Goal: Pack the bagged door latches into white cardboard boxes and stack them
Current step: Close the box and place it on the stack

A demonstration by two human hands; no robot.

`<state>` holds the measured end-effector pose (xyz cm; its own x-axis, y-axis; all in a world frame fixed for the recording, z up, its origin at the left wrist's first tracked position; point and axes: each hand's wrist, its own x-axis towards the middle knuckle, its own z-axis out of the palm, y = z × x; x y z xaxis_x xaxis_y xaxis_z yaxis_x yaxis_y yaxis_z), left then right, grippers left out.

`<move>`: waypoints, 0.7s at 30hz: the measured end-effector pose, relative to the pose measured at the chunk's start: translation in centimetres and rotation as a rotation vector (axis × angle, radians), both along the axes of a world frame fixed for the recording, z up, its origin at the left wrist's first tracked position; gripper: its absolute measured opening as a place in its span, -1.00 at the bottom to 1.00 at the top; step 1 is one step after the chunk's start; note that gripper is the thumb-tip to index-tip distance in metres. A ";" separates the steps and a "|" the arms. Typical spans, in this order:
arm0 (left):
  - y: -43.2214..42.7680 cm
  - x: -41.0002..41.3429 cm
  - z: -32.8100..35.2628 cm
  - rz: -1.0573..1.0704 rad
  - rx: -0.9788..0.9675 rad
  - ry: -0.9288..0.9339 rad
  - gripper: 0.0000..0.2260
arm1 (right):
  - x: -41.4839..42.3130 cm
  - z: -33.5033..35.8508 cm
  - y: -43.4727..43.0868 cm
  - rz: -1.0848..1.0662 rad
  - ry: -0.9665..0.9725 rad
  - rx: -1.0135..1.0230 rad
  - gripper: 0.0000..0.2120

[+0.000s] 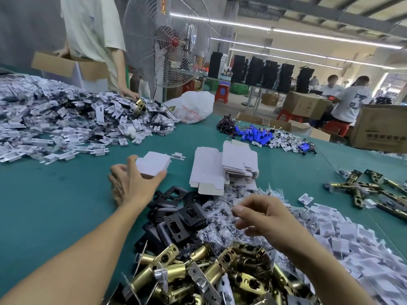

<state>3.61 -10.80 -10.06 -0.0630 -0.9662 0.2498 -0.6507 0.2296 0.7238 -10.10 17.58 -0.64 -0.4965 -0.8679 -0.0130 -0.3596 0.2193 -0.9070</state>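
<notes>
My left hand (130,181) grips a closed white cardboard box (153,165) from its near side, just above the green table (55,205). My right hand (262,216) hovers over a heap of small clear bags (222,219), fingers loosely curled and holding nothing that I can see. Flat unfolded white boxes (209,170) lie stacked behind the bags. Brass door latches (198,271) are heaped at the near edge, beside black strike plates (176,214).
A large pile of white card inserts and bags (66,119) covers the far left. Another person (94,40) stands there by an open carton (70,64) and a big fan (167,40). Blue battery packs (257,134) lie mid-table; loose latches (361,188) lie at right.
</notes>
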 end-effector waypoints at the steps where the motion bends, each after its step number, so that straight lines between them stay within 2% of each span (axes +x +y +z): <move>1: 0.0 0.2 -0.4 -0.061 -0.030 -0.065 -0.25 | 0.0 0.0 0.0 -0.001 -0.002 -0.003 -0.82; 4: -0.1 0.4 -1.2 -0.107 -0.030 -0.139 -0.25 | -0.1 -0.1 0.1 -0.002 -0.007 0.000 -0.83; 13: -0.8 -0.8 -1.3 0.039 -0.068 -0.077 -0.29 | -0.6 -0.6 0.2 -0.007 -0.007 0.008 -0.84; 21: -1.6 -0.3 -2.1 -0.039 -0.007 -0.133 -0.24 | -0.4 -0.9 -0.3 -0.013 -0.005 0.021 -0.89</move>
